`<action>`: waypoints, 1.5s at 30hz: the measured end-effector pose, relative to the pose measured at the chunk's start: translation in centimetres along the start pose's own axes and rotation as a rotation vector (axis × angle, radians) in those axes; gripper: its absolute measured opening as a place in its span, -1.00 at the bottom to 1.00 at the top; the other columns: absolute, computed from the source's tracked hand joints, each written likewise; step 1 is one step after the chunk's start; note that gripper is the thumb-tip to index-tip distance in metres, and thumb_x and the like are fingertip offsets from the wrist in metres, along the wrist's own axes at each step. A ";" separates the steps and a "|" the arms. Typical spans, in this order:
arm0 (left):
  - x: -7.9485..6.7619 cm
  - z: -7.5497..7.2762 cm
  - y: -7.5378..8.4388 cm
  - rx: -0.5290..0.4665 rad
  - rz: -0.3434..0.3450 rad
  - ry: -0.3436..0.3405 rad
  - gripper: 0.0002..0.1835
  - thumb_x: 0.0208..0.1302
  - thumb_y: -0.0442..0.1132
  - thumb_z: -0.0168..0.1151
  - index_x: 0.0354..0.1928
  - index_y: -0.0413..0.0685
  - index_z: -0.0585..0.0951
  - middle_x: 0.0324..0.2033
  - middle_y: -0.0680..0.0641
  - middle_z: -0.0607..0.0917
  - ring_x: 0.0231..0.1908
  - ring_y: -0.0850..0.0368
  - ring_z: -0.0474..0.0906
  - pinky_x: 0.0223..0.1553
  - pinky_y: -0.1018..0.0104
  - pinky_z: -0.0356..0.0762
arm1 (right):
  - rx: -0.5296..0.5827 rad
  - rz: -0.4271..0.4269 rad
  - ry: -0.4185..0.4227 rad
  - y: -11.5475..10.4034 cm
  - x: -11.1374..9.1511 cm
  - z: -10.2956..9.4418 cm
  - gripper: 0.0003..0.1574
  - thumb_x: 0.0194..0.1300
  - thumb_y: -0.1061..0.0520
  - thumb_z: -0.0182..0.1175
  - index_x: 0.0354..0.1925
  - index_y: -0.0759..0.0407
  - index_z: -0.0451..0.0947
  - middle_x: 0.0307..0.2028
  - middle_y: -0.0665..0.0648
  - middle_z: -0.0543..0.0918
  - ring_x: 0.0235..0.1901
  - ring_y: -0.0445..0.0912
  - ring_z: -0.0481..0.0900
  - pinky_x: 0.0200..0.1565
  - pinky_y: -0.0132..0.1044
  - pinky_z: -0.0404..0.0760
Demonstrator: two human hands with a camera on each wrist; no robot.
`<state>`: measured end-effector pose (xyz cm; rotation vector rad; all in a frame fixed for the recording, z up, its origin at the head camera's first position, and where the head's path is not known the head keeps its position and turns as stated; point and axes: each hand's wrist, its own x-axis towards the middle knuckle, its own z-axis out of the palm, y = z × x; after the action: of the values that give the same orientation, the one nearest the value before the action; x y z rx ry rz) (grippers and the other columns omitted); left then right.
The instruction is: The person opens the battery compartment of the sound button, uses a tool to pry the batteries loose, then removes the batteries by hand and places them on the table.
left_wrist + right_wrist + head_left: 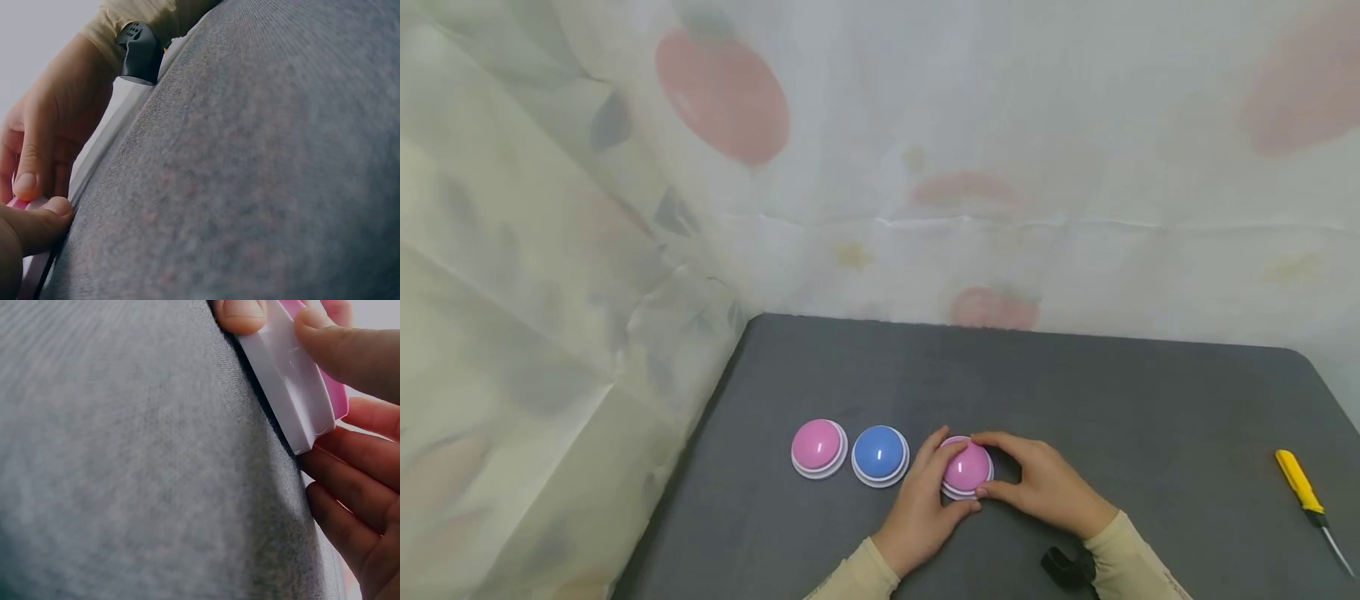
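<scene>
A pink dome-topped push button with a white round base stands on the dark grey table, between the two hands. My left hand holds it from the left, index finger at the dome and thumb at the near edge of the base. From the right, my right hand grips it between thumb and forefinger. In the right wrist view the white base rests on the table surface, with fingertips at its side. A blue push button and another pink push button stand in a row to the left.
A screwdriver with a yellow handle lies at the table's right side. A black wrist camera sits by the right sleeve. Patterned cloth hangs behind the table and along its left side.
</scene>
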<state>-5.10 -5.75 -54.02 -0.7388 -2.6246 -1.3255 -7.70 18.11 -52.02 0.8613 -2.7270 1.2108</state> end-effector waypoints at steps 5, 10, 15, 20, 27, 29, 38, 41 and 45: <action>-0.2 0.0 -0.2 -0.054 0.004 0.055 -0.13 0.07 -0.17 0.78 0.45 0.03 0.58 0.44 -0.27 0.48 0.42 -0.11 0.51 0.41 0.01 0.53 | 0.044 -0.018 -0.010 0.0 -0.2 0.1 -0.14 0.29 -0.17 0.61 0.46 -0.01 0.58 0.32 -0.07 0.69 0.30 -0.07 0.66 0.27 0.00 0.68; 0.2 0.0 -0.4 -0.061 0.058 0.102 -0.15 0.16 -0.07 0.74 0.49 -0.03 0.58 0.36 -0.18 0.54 0.34 -0.05 0.57 0.37 0.07 0.57 | 0.106 -0.128 -0.007 0.3 -0.2 0.1 -0.10 0.34 0.01 0.60 0.54 0.03 0.49 0.46 0.16 0.56 0.43 0.07 0.55 0.41 -0.26 0.50; 0.4 -0.1 -0.5 -0.077 0.077 0.106 -0.13 0.21 -0.09 0.70 0.52 -0.15 0.54 0.39 -0.24 0.57 0.39 -0.13 0.55 0.39 -0.01 0.55 | 0.195 -0.191 -0.016 0.2 -0.2 0.0 -0.09 0.31 0.30 0.54 0.54 0.07 0.47 0.54 0.33 0.44 0.51 0.11 0.44 0.47 -0.41 0.32; 0.4 -0.2 -0.4 -0.106 0.075 0.089 -0.15 0.29 -0.08 0.63 0.53 -0.25 0.51 0.42 -0.33 0.58 0.45 -0.19 0.52 0.42 -0.09 0.50 | 0.226 -0.183 0.002 0.0 -0.3 0.0 -0.12 0.30 0.36 0.54 0.52 0.09 0.51 0.52 0.32 0.46 0.52 0.05 0.43 0.46 -0.43 0.34; 0.6 -0.2 -0.5 -0.118 0.111 0.129 -0.26 0.48 -0.03 0.44 0.50 -0.36 0.50 0.40 -0.37 0.59 0.40 -0.22 0.57 0.36 -0.09 0.56 | 0.236 -0.220 0.121 0.1 0.1 -0.2 -0.17 0.22 0.47 0.54 0.42 0.16 0.62 0.42 0.27 0.59 0.46 -0.02 0.52 0.43 -0.43 0.40; 0.7 -0.2 -0.5 -0.113 0.117 0.140 -0.28 0.54 0.01 0.35 0.50 -0.37 0.50 0.40 -0.35 0.60 0.39 -0.21 0.58 0.34 -0.08 0.58 | 0.230 -0.233 0.153 0.2 0.3 -0.2 -0.19 0.21 0.49 0.52 0.39 0.18 0.64 0.39 0.27 0.63 0.43 -0.03 0.54 0.41 -0.43 0.42; 0.8 -0.3 -0.5 -0.100 0.149 0.171 -0.36 0.64 0.00 0.19 0.54 -0.27 0.49 0.41 -0.27 0.61 0.38 -0.13 0.60 0.34 0.03 0.58 | 0.233 -0.207 0.219 -0.1 0.5 -0.2 -0.30 0.22 0.55 0.47 0.28 0.16 0.72 0.30 0.31 0.70 0.38 -0.08 0.61 0.34 -0.43 0.52; 0.8 -0.4 -0.4 -0.120 0.141 0.166 -0.41 0.64 -0.11 0.21 0.56 -0.20 0.48 0.42 -0.26 0.60 0.40 -0.10 0.57 0.37 0.06 0.55 | 0.226 -0.201 0.239 -0.2 0.5 -0.2 -0.31 0.23 0.55 0.46 0.27 0.16 0.74 0.28 0.31 0.71 0.35 -0.06 0.64 0.31 -0.44 0.54; 0.9 -0.5 -0.4 -0.118 0.140 0.168 -0.46 0.60 -0.27 0.25 0.53 -0.24 0.51 0.42 -0.25 0.60 0.41 -0.10 0.56 0.39 0.05 0.53 | 0.204 -0.195 0.259 -0.2 0.6 -0.2 -0.32 0.25 0.54 0.46 0.28 0.16 0.75 0.26 0.30 0.73 0.31 -0.02 0.67 0.29 -0.44 0.55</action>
<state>-6.13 -5.98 -53.71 -0.7748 -2.3377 -1.4435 -8.12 17.90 -51.58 0.8930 -2.2917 1.4600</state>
